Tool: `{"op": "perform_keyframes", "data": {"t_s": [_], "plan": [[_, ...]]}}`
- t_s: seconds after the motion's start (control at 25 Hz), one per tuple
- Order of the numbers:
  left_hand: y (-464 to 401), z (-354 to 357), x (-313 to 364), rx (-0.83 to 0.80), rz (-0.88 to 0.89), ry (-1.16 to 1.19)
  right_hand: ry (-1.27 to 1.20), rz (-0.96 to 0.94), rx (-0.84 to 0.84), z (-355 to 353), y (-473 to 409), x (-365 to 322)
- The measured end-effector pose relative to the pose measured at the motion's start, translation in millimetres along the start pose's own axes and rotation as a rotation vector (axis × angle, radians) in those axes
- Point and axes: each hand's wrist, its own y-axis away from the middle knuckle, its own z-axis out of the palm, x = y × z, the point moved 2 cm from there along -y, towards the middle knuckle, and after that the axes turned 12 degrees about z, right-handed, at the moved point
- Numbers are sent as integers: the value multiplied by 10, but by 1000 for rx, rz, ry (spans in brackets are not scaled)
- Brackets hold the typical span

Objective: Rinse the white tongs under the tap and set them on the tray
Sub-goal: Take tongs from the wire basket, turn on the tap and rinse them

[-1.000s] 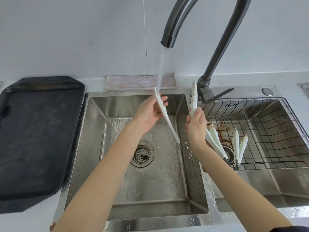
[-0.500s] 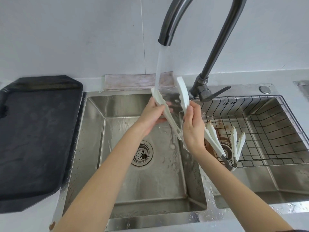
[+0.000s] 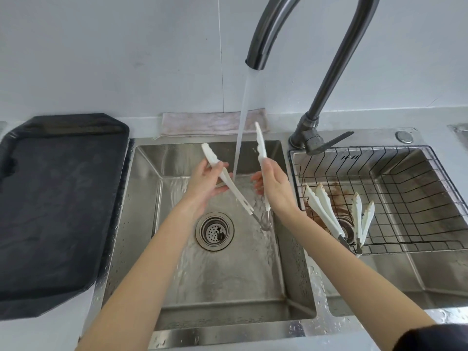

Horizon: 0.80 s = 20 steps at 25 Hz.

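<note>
I hold one pair of white tongs (image 3: 236, 192) spread wide over the left sink basin (image 3: 228, 282). My left hand (image 3: 205, 183) grips the left arm of the tongs, and my right hand (image 3: 273, 183) grips the right arm. Their hinge and metal ring hang low near the drain. Water runs from the dark tap (image 3: 255, 57) and falls between the two arms. The black tray (image 3: 58, 206) lies on the counter to the left, with nothing on it.
A wire basket (image 3: 395, 198) fills the right basin and holds two more pairs of white tongs (image 3: 324, 209), stained brown at the tips. The tap lever (image 3: 329, 143) sticks out over the basket. A folded cloth (image 3: 202, 122) lies behind the left basin.
The tongs' arms have spread further apart and my hands have dropped lower. The stream, which struck the left arm before, now passes between the arms.
</note>
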Motion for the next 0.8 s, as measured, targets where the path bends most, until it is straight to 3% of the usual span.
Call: {"op": "perform_keyframes", "data": {"t_s": [0.28, 0.4, 0.56, 0.8], "plan": [[0, -325, 7, 95, 53, 153, 14, 27, -65, 258, -150, -256], [14, -333, 26, 56, 104, 84, -182, 86, -122, 276, -170, -294], [118, -230, -110, -70, 26, -111, -395, 211, -180, 313, -158, -185], [252, -339, -538, -19, -157, -106, -2, 381, -194, 390, -208, 361]]}}
